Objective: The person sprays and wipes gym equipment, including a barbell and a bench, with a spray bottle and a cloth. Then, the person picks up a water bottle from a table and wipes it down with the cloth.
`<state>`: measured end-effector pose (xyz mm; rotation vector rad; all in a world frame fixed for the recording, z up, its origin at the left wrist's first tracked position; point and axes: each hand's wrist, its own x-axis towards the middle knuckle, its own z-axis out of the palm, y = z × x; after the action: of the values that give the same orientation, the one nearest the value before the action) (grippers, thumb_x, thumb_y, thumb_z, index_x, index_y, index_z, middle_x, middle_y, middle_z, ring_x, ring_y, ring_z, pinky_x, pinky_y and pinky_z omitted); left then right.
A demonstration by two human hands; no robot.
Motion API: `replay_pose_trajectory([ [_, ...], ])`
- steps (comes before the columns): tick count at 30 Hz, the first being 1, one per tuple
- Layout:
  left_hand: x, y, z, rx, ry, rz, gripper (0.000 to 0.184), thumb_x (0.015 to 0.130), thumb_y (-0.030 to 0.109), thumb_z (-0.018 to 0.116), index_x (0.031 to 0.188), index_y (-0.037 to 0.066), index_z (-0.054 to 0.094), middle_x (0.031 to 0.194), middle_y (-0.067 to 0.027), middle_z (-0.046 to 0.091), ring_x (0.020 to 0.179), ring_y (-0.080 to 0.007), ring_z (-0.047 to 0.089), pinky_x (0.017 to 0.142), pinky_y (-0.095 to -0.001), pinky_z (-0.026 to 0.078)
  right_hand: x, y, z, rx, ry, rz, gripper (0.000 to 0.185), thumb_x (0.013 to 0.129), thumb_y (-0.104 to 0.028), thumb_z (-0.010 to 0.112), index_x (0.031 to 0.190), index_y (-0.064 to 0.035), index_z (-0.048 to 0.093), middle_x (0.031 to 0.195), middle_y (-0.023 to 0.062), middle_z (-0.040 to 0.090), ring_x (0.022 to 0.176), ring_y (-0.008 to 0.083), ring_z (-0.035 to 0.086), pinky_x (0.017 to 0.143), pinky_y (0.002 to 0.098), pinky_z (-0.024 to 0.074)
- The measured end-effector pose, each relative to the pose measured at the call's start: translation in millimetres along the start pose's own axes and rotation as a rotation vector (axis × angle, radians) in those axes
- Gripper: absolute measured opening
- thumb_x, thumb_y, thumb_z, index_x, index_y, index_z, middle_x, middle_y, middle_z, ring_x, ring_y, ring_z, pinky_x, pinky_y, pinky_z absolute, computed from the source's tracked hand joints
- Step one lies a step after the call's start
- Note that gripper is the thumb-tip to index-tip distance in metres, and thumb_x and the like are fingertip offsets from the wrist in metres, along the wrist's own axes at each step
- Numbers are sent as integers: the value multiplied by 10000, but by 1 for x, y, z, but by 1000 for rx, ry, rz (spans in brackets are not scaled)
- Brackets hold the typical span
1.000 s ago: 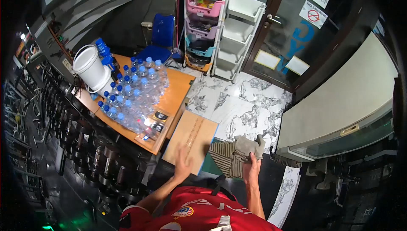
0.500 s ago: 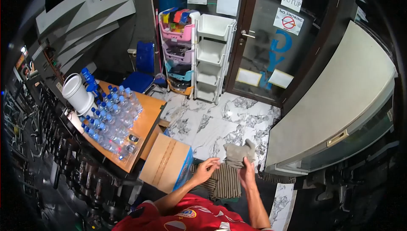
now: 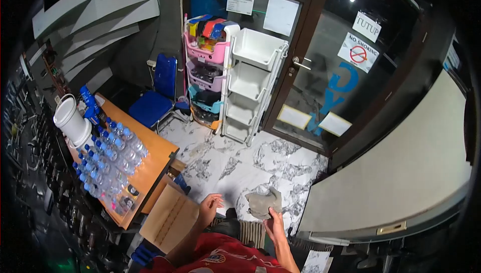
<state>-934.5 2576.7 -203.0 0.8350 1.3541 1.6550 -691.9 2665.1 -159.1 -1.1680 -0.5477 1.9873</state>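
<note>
Your right hand (image 3: 273, 224) pinches the folded grey cloth (image 3: 260, 204) at its lower right edge, thumb on top, over the marble-patterned floor (image 3: 215, 165) by the striped mat (image 3: 252, 232). Your left hand (image 3: 208, 208) is loosely spread, fingers bent, apart from the cloth and just beside the cardboard box's (image 3: 169, 218) right edge. That box stands by the desk's (image 3: 151, 137) near right edge. Water bottles (image 3: 110, 155) crowd toward the desk's left edge; beyond its right corner, open floor runs to the white basket trolley (image 3: 250, 81) and glass door (image 3: 313, 95).
</note>
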Motion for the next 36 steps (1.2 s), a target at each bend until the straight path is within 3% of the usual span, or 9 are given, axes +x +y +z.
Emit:
replay_pose_trajectory([
  [9, 90, 28, -10, 97, 280, 106, 172, 952, 103, 482, 1057, -22, 538, 891, -128, 637, 705, -175, 658, 640, -281, 545, 107, -77, 70, -34, -265, -131, 371, 858, -183, 628, 1191, -71, 508, 1138, 51, 595, 1011, 189, 586, 882, 329, 463],
  [18, 115, 37, -79, 6, 781, 204, 161, 960, 117, 470, 1032, 4, 558, 884, -63, 597, 758, -105, 584, 690, -241, 472, 236, -73, 152, -151, -376, 131, 432, 833, -154, 658, 1223, -98, 482, 1110, 60, 566, 1021, 194, 546, 891, 339, 428],
  [20, 127, 53, -89, 28, 878, 193, 157, 955, 87, 475, 1065, 8, 554, 887, -51, 585, 761, -97, 555, 694, -227, 455, 274, -55, 148, -1012, -744, -784, 456, 852, -115, 632, 1269, -74, 454, 1135, 95, 547, 1046, 230, 528, 937, 355, 408],
  [21, 132, 55, -96, 77, 940, 159, 157, 946, 62, 477, 1073, 9, 553, 889, -43, 582, 767, -94, 544, 707, -220, 449, 302, -43, 159, -762, -636, -271, 443, 871, -48, 585, 1289, -35, 441, 1188, 123, 520, 1098, 255, 502, 979, 351, 378],
  [24, 160, 66, -129, 163, 1137, 145, 190, 890, 29, 539, 1078, 5, 553, 949, -62, 575, 812, -133, 539, 756, -240, 450, 296, -61, 255, -106, -675, 343, 404, 893, -36, 539, 1284, -12, 441, 1233, 121, 501, 1138, 245, 482, 990, 335, 368],
  [25, 168, 69, -145, 355, 1210, 115, 257, 864, 37, 565, 1118, 11, 538, 1024, -100, 553, 895, -188, 536, 813, -280, 444, 334, -42, 248, -591, -833, -36, 395, 900, -102, 546, 1275, -13, 460, 1263, 121, 504, 1150, 245, 486, 989, 353, 381],
  [30, 211, 109, -211, 833, 1542, 111, 522, 802, 71, 628, 1285, 30, 433, 1231, -216, 430, 1154, -362, 431, 985, -404, 362, 390, -43, 329, -266, -740, 451, 425, 882, -124, 572, 1270, 19, 471, 1266, 189, 519, 1166, 280, 495, 998, 401, 379],
  [32, 224, 95, -245, 1026, 1695, 98, 666, 788, 52, 636, 1375, 43, 322, 1296, -245, 367, 1230, -411, 345, 1043, -444, 292, 424, -43, 350, -1367, -1214, -748, 500, 846, -175, 614, 1273, 36, 463, 1261, 234, 517, 1198, 334, 483, 1016, 413, 364],
  [36, 242, 80, -269, 959, 1770, 35, 757, 742, 44, 688, 1387, 15, 292, 1333, -252, 346, 1232, -413, 337, 1051, -459, 280, 468, -22, 419, -1417, -1249, -590, 497, 772, -3, 661, 1241, -4, 496, 1238, 182, 521, 1140, 291, 507, 977, 385, 403],
])
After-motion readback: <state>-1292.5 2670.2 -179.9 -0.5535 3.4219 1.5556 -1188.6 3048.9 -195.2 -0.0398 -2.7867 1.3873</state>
